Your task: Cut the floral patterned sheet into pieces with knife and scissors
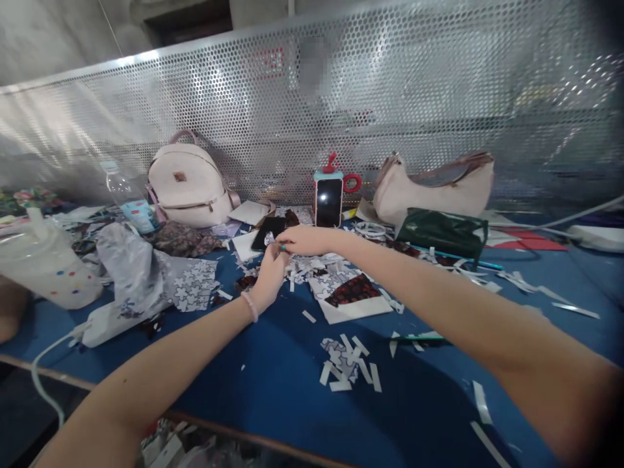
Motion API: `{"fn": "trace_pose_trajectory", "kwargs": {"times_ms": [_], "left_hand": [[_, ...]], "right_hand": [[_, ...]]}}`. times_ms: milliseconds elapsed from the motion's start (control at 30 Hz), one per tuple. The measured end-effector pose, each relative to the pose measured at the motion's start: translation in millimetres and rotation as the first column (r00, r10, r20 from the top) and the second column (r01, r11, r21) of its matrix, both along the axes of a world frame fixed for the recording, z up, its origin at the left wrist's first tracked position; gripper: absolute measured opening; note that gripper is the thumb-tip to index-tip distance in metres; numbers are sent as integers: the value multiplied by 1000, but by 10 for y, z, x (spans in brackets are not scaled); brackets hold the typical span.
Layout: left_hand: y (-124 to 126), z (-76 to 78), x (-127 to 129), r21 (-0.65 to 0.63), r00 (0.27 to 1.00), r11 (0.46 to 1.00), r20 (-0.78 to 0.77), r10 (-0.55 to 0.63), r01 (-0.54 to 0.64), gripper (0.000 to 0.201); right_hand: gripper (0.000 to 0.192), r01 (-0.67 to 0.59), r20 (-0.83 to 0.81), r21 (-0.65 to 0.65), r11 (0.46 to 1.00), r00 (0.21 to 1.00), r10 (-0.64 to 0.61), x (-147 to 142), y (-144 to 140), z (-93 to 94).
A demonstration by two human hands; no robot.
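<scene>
The fingers of the left hand (271, 273) and right hand (306, 240) meet, bent close about a small teal-coloured item (283, 247) at the dial's centre — their grip cannot be told. Outward: flat black phone (269, 226), eleven o'clock, just beside; cut scraps (344, 357), five o'clock, on the blue desk (273, 390); pale backpack (188, 185), ten o'clock.

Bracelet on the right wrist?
No, the pink bracelet circles the wrist of the left hand.

The left hand (272, 276) and right hand (308, 240) meet, both arms (419, 276) stretched forward.
</scene>
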State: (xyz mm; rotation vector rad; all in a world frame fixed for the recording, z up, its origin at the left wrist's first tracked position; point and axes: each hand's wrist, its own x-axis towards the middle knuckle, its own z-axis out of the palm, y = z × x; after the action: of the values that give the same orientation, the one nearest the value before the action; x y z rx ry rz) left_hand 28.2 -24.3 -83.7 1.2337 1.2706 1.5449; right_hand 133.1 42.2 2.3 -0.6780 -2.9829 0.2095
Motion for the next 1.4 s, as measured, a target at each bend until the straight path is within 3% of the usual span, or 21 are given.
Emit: {"fn": "trace_pose_trajectory", "kwargs": {"times_ms": [167, 333, 533, 667, 867, 1033, 1267, 1400], "left_hand": [[-15, 42, 6, -43, 988, 999, 151, 17, -10, 11], [-20, 92, 19, -13, 978, 999, 206, -33, 37, 17], [-44, 108, 25, -4, 986, 1000, 166, -8, 9, 14], [-48, 101, 30, -18, 989, 1000, 145, 8, -6, 14], [-41, 92, 19, -13, 991, 1000, 134, 4, -2, 13], [-59, 99, 37, 6, 993, 999, 114, -38, 38, 17], [-71, 120, 60, 46, 993, 996, 82, -84, 81, 42], [-78, 124, 54, 54, 998, 997, 37, -59, 57, 34]], "right_hand": [[31, -47, -27, -79, 996, 999, 45, 134, 21, -66], [42, -13, -128, -138, 990, 992, -4, 230, 0, -31], [33, 34, -217, -272, 962, 971, -96, 282, -49, -30], [41, 28, -227, -332, 943, 968, -108, 274, -79, -103], [12, 112, -289, -359, 927, 931, -224, 291, -36, -108], [8, 148, -304, -460, 875, 900, -312, 303, 4, -104], [30, 29, -332, -568, 823, 907, -261, 330, -20, -103], [18, 9, -332, -567, 824, 913, -238, 362, -2, -124]]}}
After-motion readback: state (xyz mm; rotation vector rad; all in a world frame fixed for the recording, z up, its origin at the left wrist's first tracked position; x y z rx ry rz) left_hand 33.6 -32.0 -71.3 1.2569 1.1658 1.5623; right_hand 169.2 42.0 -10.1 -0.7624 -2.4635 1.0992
